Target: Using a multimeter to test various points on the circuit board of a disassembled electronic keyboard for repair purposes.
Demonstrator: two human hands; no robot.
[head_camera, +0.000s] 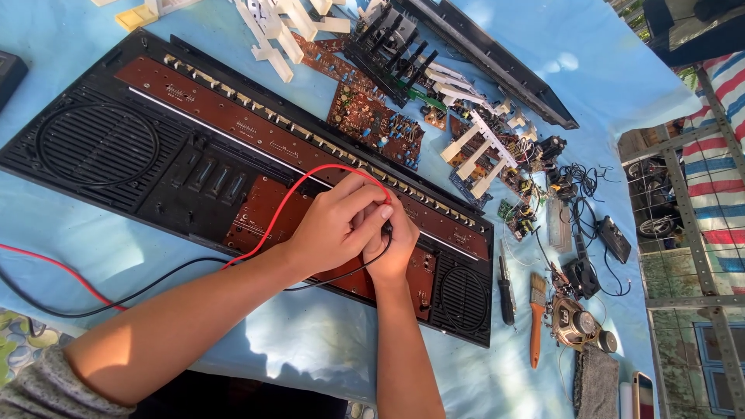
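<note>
We have the keyboard shell [116, 147] lying opened on the desk [326, 349], key strips [272, 31] and loose boards [376, 124] already pulled out. Our left hand [330, 229] pinches the red lead [287, 198] and our right hand [392, 240] the black lead [155, 283], both grips pressed together on the brown circuit board [260, 209]; checking looks underway, reassembly not begun.

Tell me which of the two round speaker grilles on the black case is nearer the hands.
The smaller grille, at the case's right end, just right of the right hand.
</note>
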